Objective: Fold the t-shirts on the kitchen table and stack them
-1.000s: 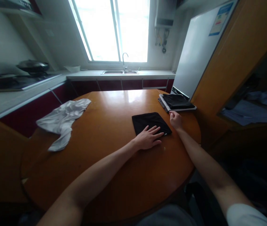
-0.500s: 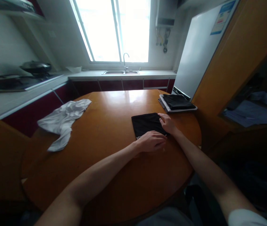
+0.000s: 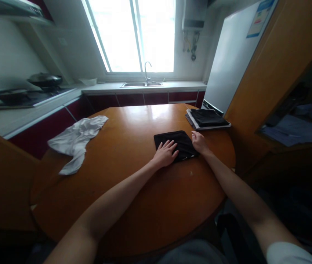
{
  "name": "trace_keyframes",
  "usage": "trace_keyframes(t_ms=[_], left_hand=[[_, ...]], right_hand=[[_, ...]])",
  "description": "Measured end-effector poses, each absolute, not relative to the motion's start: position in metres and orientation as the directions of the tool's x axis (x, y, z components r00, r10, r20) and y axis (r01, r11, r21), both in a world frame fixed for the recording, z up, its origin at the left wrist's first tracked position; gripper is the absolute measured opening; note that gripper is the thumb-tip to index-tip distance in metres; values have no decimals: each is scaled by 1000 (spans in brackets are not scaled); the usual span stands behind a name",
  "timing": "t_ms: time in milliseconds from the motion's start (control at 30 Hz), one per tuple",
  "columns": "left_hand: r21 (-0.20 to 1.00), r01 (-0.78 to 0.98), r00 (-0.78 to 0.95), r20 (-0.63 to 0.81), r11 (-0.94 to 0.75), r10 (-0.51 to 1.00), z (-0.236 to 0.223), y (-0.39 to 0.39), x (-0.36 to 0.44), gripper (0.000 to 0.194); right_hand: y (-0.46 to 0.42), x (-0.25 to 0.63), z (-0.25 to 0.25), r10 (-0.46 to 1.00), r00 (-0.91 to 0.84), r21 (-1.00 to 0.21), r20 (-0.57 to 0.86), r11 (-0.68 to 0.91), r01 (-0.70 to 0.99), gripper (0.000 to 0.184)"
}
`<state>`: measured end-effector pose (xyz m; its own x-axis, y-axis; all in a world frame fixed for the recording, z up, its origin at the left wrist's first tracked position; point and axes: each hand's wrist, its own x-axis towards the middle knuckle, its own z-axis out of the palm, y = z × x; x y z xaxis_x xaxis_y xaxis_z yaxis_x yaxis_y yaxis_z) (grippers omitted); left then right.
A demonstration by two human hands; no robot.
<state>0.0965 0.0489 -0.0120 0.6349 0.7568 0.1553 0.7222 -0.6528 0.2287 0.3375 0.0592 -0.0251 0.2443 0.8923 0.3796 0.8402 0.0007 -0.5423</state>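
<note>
A black folded garment (image 3: 185,141) lies flat on the brown wooden table (image 3: 123,146), with a bit of white print at its near edge. My left hand (image 3: 165,154) rests on its left part, palm down and fingers spread. At the garment's right edge is my right hand (image 3: 198,142), its fingers curled in and held together. Whether those fingers pinch the cloth is hidden from this angle.
A stack of folded clothes (image 3: 208,119), black on top and white below, sits at the table's far right. A crumpled white garment (image 3: 77,137) lies at the left. Beyond are the sink (image 3: 134,84), a refrigerator (image 3: 227,58) and a stove with pans (image 3: 46,80).
My left hand has moved from the garment's near edge up and left onto its top, and its fingers have spread. My right hand has shifted slightly right, its fingers now curled.
</note>
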Motion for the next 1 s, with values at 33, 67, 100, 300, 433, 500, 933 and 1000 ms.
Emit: trace_keyframes(t_ms=[33, 67, 100, 300, 433, 500, 933, 1000], left_hand=[[246, 730, 621, 151, -638, 769, -11, 53, 95, 59], [264, 743, 599, 148, -615, 787, -10, 58, 93, 61], [280, 762, 569, 142, -584, 810, -9, 64, 90, 62], [279, 849, 438, 101, -448, 893, -11, 91, 73, 64], [272, 852, 436, 106, -447, 894, -13, 90, 73, 65], [277, 850, 438, 103, -448, 893, -13, 89, 74, 65], [292, 831, 452, 143, -474, 881, -18, 90, 72, 65], [302, 827, 452, 147, -475, 880, -18, 90, 72, 64]], right_hand=[[59, 339, -24, 889, 265, -559, 373, -12, 829, 50], [59, 340, -23, 891, 274, -572, 363, -20, 820, 50], [58, 340, -23, 894, 274, -582, 354, -19, 813, 49], [55, 331, -24, 941, 125, -587, 314, 89, 805, 46], [55, 328, -23, 955, 164, -652, 248, 39, 757, 40], [57, 328, -21, 950, 217, -686, 224, -4, 728, 35], [75, 334, 18, 892, 325, -837, -315, -423, 349, 21], [75, 336, 25, 881, 256, -839, -397, -462, 289, 19]])
